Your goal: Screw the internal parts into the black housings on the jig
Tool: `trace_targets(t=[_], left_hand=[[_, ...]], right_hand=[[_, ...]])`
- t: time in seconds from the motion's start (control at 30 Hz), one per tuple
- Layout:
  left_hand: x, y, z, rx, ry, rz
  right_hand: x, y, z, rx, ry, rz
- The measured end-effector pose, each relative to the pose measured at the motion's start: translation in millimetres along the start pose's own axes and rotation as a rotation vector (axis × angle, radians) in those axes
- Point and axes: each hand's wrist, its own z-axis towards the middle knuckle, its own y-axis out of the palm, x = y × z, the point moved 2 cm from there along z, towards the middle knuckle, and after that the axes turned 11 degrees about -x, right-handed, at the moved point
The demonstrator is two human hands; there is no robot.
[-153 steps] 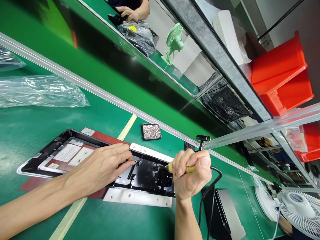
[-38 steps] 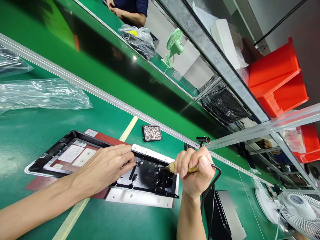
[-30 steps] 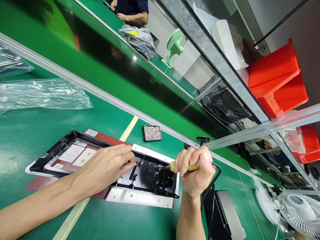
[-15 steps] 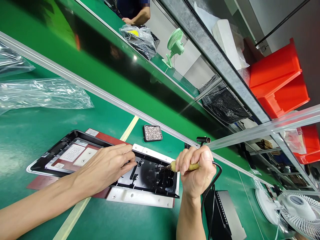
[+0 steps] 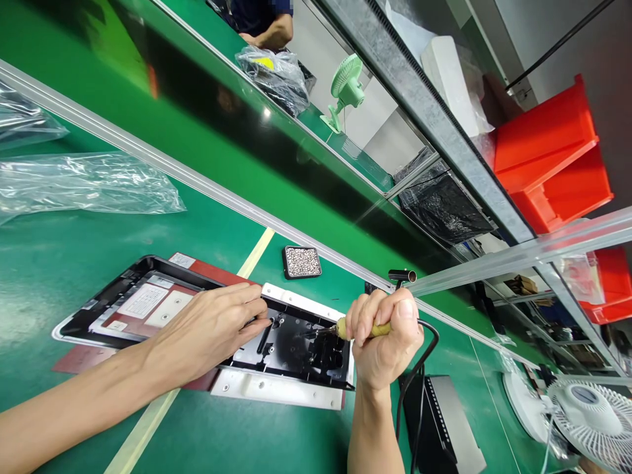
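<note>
My right hand (image 5: 385, 332) is wrapped round the yellowish handle of a soldering iron (image 5: 342, 328), whose black cord loops down behind the wrist. The iron's thin tip points left into a black plastic housing (image 5: 291, 345). That housing lies face down on a fixture with white blocks (image 5: 276, 388) and a reddish-brown base plate (image 5: 197, 268). Over the middle of the housing rests my left hand (image 5: 227, 319), fingers curled and drawn together; anything between them is too small to make out. Beyond the housing sits a small black tray of tiny metal parts (image 5: 302, 262).
Clear plastic bags (image 5: 93, 184) lie at left. A metal rail (image 5: 197, 181) runs behind the workplace. At right are a flat dark device (image 5: 451, 421) and a white fan (image 5: 590, 411). Red bins (image 5: 548, 155) sit on the upper shelf. Across the bench a person's arm shows.
My right hand has shifted very slightly left on the soldering iron. My left hand and the housing look the same.
</note>
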Motion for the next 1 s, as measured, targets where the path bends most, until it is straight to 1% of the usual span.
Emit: trace_targets(t=[0.43,0.7,1.0], left_hand=[[-0.6,1.2,0.6,0.004,0.008,0.027],[2.1,-3.3,2.7,0.026,-0.003,-0.046],[0.5,-1.1,1.5,-0.005,0.012,0.021]], right_hand=[[3.4,1.1,-2.2,-0.010,0.006,0.035],[2.3,1.5,-1.5,-0.011,0.000,0.021],[1.4,2.4,-0.8,-0.025,-0.014,-0.017]])
